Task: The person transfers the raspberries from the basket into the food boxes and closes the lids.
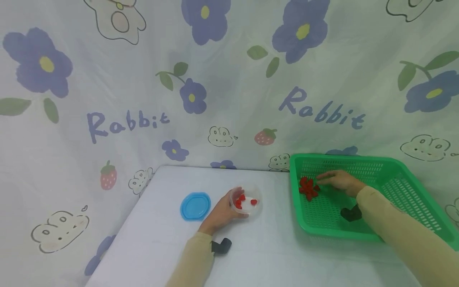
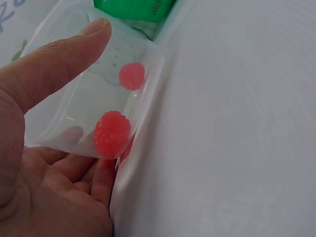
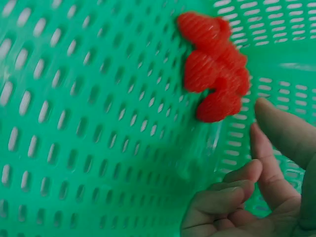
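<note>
My left hand (image 1: 224, 211) holds a clear plastic tub (image 1: 255, 191) upright on the table, thumb on one side and fingers curled round the other. A few red raspberries lie at the bottom of the tub, one raspberry (image 2: 112, 134) close to the fingers in the left wrist view. Inside the green basket, my right hand (image 1: 338, 181) hovers beside a heap of raspberries (image 1: 308, 188) in the left corner. Its thumb and forefinger stand apart with nothing between them in the right wrist view, a little short of the raspberry heap (image 3: 215, 69).
A blue lid (image 1: 195, 206) lies on the white table (image 1: 251, 255), left of the tub. The green slotted basket (image 1: 337, 233) stands at the right, its walls raised around the right hand. Behind the table hangs a printed cloth (image 1: 229, 103).
</note>
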A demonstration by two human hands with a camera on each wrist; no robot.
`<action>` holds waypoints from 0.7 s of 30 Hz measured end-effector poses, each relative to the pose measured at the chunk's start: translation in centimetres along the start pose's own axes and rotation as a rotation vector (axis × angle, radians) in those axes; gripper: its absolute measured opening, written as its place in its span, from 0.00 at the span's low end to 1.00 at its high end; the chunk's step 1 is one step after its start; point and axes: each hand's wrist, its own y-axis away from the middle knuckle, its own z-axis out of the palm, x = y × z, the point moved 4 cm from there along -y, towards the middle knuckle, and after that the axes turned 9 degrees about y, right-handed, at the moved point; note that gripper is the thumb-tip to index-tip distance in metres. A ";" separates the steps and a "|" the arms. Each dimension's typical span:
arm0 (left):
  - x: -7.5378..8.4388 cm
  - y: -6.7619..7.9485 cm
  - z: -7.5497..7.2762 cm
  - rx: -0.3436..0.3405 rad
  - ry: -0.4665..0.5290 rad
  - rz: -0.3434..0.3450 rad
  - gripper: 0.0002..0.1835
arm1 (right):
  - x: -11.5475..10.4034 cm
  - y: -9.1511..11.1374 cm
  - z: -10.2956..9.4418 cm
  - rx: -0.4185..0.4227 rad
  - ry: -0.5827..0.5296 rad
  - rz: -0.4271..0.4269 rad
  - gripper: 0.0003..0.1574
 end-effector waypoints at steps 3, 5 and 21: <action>0.1 0.0 0.1 0.001 -0.006 -0.008 0.51 | 0.6 -0.2 0.0 -0.015 0.052 0.021 0.34; 0.1 0.1 0.1 0.001 -0.008 -0.011 0.51 | 0.9 -0.3 0.1 -0.024 0.072 0.036 0.33; 0.3 0.2 0.1 0.012 -0.010 -0.018 0.51 | 0.4 -0.6 0.8 0.041 0.190 0.018 0.31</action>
